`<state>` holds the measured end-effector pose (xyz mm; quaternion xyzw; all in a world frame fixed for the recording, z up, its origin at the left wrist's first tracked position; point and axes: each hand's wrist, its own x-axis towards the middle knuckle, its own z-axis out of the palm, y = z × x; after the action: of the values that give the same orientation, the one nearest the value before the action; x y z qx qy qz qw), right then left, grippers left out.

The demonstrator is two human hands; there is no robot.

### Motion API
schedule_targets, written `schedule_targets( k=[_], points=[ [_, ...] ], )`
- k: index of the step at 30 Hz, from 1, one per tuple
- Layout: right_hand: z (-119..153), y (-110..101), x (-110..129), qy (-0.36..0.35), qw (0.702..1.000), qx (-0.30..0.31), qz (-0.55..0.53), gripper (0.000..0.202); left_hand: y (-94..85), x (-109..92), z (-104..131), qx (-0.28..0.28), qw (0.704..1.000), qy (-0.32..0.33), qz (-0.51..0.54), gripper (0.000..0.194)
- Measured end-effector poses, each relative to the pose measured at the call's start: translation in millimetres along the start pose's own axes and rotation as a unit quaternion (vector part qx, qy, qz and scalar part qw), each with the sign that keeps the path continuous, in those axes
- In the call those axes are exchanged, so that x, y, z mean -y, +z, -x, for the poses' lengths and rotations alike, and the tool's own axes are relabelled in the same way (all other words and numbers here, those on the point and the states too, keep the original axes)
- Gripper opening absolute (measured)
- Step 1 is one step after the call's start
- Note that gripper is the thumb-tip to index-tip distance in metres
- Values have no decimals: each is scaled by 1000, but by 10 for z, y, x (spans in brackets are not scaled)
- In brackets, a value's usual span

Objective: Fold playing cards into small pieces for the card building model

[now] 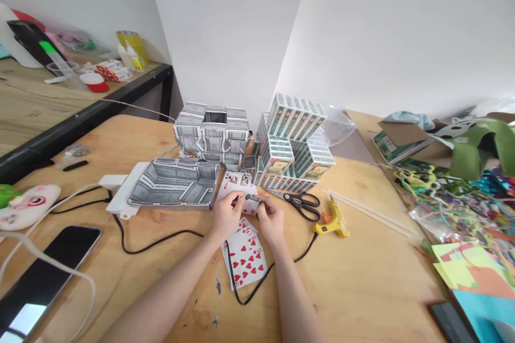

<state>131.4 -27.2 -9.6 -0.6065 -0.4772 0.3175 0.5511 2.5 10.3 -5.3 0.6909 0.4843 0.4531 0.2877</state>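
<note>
A plain white wall (225, 27) stands behind a pale, smooth wooden tabletop (341, 289), whose surface has some dark marks near the front. On it, at left of the middle, lies a shallow open tray (173, 198), its sloping inner sides covered by grey patterned cards. Behind it is a boxy form (189, 131) of the same patterned cards, with a rectangular opening in its top. To the right, many small green-and-white card boxes (295, 118) are stacked in a stepped shape, with a crumpled clear plastic bag (340, 127) beside them. In the centre, the left hand (227, 217) and the right hand (271, 218) pinch with their fingertips a small dark piece (253, 198), too small to identify, above glossy white playing cards (247, 257). A black cable (251, 296) crosses these cards and joins a yellow plastic glue gun (336, 221), which lies near black-handled scissors (300, 204) and two thin translucent sticks (368, 214). At the far right, soft green fabric (475, 144) lies above tangled, fuzzy coloured strands (462, 198).
</note>
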Motion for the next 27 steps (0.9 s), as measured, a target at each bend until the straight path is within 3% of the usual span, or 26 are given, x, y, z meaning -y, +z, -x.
schedule_targets(
  k=[4, 7, 15, 21, 27],
  points=[
    [-37, -55, 111, 41, 989, 80, -114, 31, 8, 46, -16, -33, 998, -54, 19, 16],
    [-59, -80, 149, 58, 982, 127, -126, 29, 16, 66, -22, -29, 995, -92, 37, 17],
    [-58, -38, 127, 56, 980, 106, -160, 22, -14, 19, -33, 17, 999, -3, 51, 18],
    [-65, -35, 161, 98, 968, 112, -202, 23, -22, 20, -4, -1, 999, -39, 11, 16],
    [-64, -14, 161, 162, 950, 160, -214, 30, -21, 22, 13, -17, 999, -38, -20, 16]
  ],
)
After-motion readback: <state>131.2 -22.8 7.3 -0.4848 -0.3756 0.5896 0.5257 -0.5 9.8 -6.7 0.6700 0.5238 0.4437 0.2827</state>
